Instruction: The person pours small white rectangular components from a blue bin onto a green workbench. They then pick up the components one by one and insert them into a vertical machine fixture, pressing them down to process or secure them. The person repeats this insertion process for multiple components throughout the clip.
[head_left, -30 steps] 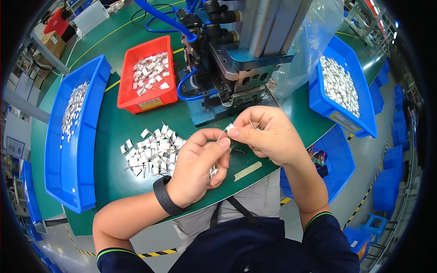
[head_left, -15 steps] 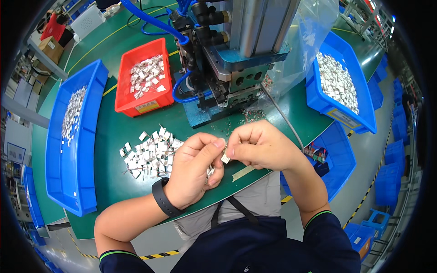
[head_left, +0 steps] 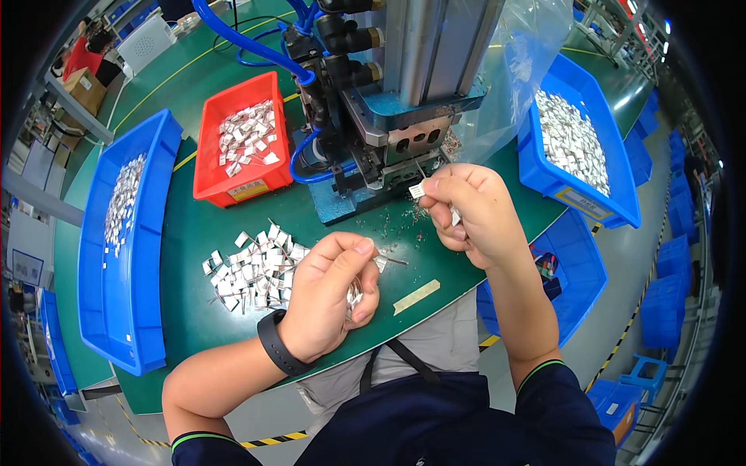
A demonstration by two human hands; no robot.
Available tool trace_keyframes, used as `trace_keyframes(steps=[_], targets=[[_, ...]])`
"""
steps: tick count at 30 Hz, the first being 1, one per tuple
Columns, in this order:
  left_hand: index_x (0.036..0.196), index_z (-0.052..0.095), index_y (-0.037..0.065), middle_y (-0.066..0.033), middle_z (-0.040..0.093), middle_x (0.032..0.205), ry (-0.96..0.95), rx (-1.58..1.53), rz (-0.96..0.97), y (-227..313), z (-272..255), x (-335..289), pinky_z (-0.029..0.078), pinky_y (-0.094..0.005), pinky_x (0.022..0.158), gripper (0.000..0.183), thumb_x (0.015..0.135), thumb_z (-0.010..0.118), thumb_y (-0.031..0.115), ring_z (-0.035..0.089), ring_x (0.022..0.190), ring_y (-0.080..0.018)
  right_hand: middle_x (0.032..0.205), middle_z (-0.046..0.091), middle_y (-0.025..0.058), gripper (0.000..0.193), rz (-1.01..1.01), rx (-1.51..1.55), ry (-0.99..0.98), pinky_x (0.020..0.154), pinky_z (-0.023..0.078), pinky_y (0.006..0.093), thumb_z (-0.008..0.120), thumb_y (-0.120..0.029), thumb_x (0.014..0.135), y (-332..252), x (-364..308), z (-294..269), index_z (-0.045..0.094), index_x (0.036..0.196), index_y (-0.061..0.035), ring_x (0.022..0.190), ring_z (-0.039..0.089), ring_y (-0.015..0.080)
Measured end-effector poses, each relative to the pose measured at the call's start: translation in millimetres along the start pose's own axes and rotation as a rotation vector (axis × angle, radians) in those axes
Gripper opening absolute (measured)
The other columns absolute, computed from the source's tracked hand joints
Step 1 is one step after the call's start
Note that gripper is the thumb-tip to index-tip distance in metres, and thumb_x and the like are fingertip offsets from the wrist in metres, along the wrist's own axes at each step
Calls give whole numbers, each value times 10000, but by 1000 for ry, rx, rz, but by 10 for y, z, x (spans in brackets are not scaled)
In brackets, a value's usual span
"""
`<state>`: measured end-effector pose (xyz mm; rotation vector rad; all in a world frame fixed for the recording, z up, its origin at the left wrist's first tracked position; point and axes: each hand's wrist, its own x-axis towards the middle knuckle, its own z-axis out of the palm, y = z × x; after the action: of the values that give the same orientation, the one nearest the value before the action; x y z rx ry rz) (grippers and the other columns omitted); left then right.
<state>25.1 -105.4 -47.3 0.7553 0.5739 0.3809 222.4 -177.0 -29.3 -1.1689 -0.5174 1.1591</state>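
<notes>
Between the thumb and index finger of my right hand (head_left: 478,211), a small white wire connector (head_left: 416,191) is pinched in front of the press (head_left: 412,144), just below its lower block. Another white piece (head_left: 455,217) shows under the curled fingers of that hand. My left hand (head_left: 330,283) is closed around several white connectors (head_left: 353,295) with thin wires; one connector (head_left: 381,263) with a dark lead sticks out past its fingertips. Left of this hand lies a loose pile of white connectors (head_left: 252,272) on the green table (head_left: 194,342).
A red bin (head_left: 241,186) and a long blue bin (head_left: 128,311) of white parts stand left; another filled blue bin (head_left: 571,147) is right. Wire scraps (head_left: 404,225) litter the press base. Tape (head_left: 416,297) lies near the table edge. Blue hoses (head_left: 249,39) run to the press.
My right hand has moved away from the left, up toward the press, with a connector in its fingertips. My left hand has stayed nearly in place; a connector with a lead now shows at its fingertips.
</notes>
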Motion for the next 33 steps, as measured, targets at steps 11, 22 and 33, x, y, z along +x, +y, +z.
trace_keyframes(steps=[11, 22, 33], targets=[[962, 502, 98, -70, 518, 678, -18, -6, -7, -10, -21, 7, 263, -251, 355, 114, 988, 475, 205, 382, 385, -126, 559, 502, 19, 185, 6, 23, 42, 320, 215, 211, 635, -127, 833, -24, 98, 51, 588, 750, 31, 368, 355, 44], [948, 497, 105, -69, 516, 684, -23, -1, -13, -9, -22, 9, 256, -247, 353, 112, 985, 484, 210, 383, 386, -127, 557, 496, 16, 187, -3, 37, 33, 329, 217, 210, 638, -130, 831, -2, 105, 43, 588, 754, 33, 376, 356, 42], [969, 503, 104, -65, 514, 677, -32, -17, -6, -13, -29, 11, 269, -247, 352, 91, 982, 481, 192, 381, 385, -122, 566, 507, 15, 145, 15, 24, -89, 336, 206, 208, 632, -109, 853, 98, 27, 33, 605, 789, 18, 391, 345, 26]])
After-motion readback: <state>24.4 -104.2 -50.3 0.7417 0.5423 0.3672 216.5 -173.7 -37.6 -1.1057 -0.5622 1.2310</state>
